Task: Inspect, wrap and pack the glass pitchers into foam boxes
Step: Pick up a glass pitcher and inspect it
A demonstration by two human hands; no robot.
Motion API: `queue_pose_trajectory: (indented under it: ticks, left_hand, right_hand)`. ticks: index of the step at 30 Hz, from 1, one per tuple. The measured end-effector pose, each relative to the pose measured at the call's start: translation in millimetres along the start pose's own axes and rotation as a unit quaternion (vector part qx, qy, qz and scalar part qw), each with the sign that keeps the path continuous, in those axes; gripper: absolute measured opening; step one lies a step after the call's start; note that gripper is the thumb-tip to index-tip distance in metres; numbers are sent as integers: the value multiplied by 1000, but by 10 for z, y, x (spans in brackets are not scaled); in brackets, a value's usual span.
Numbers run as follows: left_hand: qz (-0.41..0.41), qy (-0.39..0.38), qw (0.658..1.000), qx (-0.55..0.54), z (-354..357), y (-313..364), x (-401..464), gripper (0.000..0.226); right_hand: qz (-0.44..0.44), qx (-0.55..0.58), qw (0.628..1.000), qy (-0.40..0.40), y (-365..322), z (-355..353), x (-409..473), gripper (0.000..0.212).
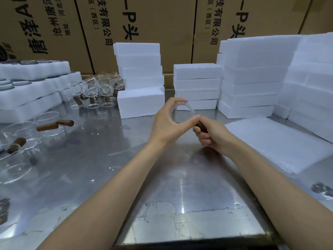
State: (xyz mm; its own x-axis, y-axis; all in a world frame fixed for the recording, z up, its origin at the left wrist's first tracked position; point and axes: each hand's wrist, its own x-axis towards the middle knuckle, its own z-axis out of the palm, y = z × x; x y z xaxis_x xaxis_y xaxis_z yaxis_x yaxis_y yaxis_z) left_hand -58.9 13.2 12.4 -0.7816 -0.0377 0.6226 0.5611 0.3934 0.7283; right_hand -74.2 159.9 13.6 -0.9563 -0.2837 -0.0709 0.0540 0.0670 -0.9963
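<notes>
I hold a clear glass pitcher (182, 112) up over the middle of the steel table (180, 195). My left hand (167, 123) curls round its glass body, thumb and fingers circling the rim. My right hand (210, 134) grips its dark wooden handle (200, 125). More glass pitchers with wooden handles (54, 125) lie at the left, and several stand in a cluster (97, 91) further back. White foam boxes are stacked behind (140, 76), (197, 83) and at the right (252, 74). A sheet of white foam wrap (277, 141) lies flat at the right.
Foam trays holding dark-rimmed items (32, 83) are piled at the far left. Large printed cardboard cartons (137, 18) form a wall behind the table. The table's front edge (189, 240) is close below my forearms.
</notes>
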Motion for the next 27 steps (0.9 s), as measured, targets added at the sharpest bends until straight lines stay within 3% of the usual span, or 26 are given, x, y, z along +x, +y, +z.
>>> queue_pose_trajectory:
  ticks: [9,13,17,21,27]
  left_hand:
    - [-113,87,983,-119,44,98,17,11]
    - [-151,77,972,-166,6,112,51,16]
    - [-164,-11,971,-174,-97,98,107,23]
    - [-164,-120,948,-243,-253,72,153,26]
    - [-133,-213,918,-306,-385,31,166,50]
  right_hand:
    - [8,-33,999,-7,29,30,61,33]
    - [37,-37,999,-12,11,-7,69,37]
    - [70,-27,997,-25,-11,-80,76,40]
    - [86,13,995,-49,-25,-162,65,44]
    - [101,35,991,-80,-43,-213,34,44]
